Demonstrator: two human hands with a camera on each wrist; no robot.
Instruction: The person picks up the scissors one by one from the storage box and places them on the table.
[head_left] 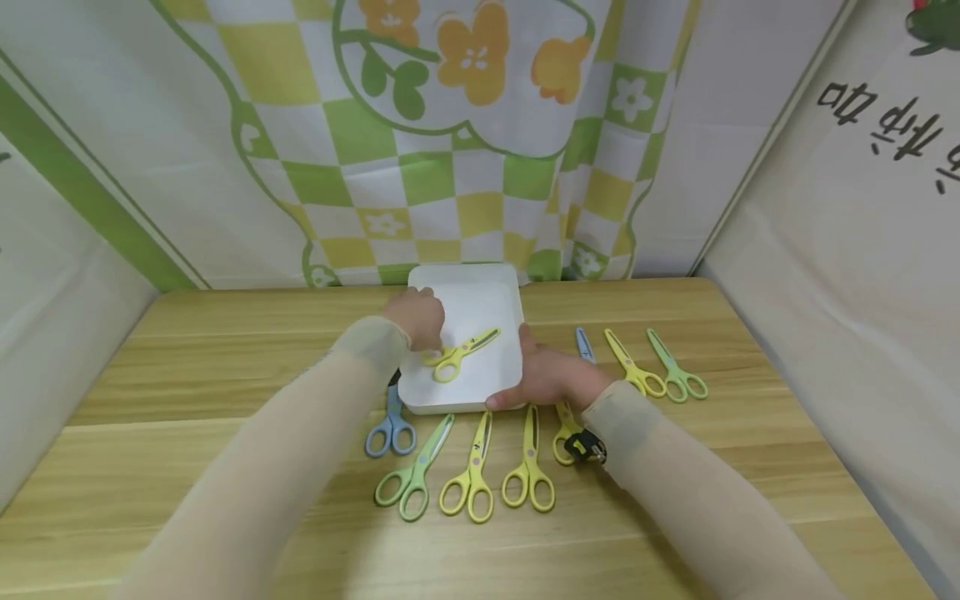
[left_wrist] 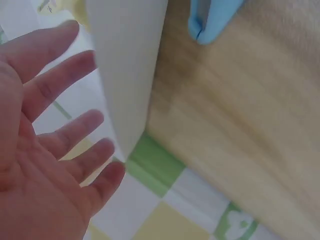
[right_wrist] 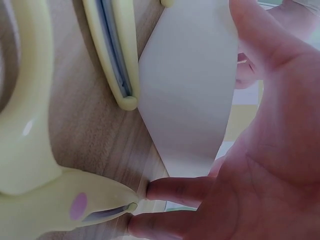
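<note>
A shallow white tray (head_left: pixel 480 300) stands on the wooden table, with one pair of yellow scissors (head_left: pixel 467 350) lying inside. My left hand (head_left: pixel 418 318) is over the tray's left side, close to these scissors' handles. In the left wrist view its fingers (left_wrist: pixel 75 131) are spread, with nothing between them. At the tray's near right corner, my right hand (head_left: pixel 546 373) holds it, thumb along the front edge and fingers at the right side. Yellow scissors (head_left: pixel 567 433) lie partly hidden under the right wrist.
In front of the tray lie blue scissors (head_left: pixel 391 425), green scissors (head_left: pixel 420 471) and yellow scissors (head_left: pixel 472 475), (head_left: pixel 529 467). To its right are blue scissors (head_left: pixel 585 343), yellow scissors (head_left: pixel 630 364) and green scissors (head_left: pixel 673 367). A checkered curtain (head_left: pixel 450 183) hangs behind.
</note>
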